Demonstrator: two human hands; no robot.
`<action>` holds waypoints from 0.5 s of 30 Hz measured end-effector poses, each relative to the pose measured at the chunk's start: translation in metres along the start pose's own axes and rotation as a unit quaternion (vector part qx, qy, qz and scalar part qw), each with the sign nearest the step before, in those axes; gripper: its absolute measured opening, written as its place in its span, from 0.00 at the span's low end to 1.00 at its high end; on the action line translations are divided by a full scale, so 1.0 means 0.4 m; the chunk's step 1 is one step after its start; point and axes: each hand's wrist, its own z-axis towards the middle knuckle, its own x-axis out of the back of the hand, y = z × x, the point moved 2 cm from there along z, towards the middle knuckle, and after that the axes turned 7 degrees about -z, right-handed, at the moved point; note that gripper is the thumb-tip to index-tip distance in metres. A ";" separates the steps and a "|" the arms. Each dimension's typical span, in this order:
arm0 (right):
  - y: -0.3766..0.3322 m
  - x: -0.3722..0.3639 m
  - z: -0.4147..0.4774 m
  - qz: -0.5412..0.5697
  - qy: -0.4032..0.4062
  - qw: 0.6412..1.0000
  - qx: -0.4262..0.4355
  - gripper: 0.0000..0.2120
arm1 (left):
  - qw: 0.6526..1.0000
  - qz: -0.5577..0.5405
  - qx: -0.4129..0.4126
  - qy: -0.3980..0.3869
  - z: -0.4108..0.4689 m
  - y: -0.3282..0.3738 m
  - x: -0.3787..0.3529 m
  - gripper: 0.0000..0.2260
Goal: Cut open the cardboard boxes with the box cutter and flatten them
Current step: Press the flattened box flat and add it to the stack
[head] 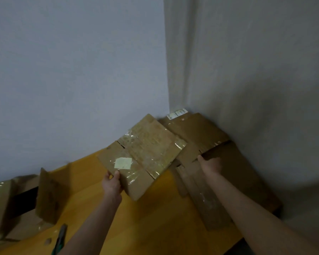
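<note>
The left hand (112,183) is pinching the flattened box (145,153) by its near edge, holding it above the bench (145,227). The right hand (210,164) is gripping the cardboard pile (238,172) beside it. The box cutter (62,234) is lying by the left forearm.

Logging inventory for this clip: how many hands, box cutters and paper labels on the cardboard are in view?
Hands: 2 (left hand holds the taped cardboard, right hand grips the corner pile)
Box cutter: 1
Labels: 2 (pale label, white label)
Total: 5
</note>
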 end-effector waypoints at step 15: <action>-0.297 -0.103 0.200 -0.144 -0.082 0.972 0.165 0.23 | 0.998 0.042 0.000 0.048 0.031 -0.046 -0.039 0.18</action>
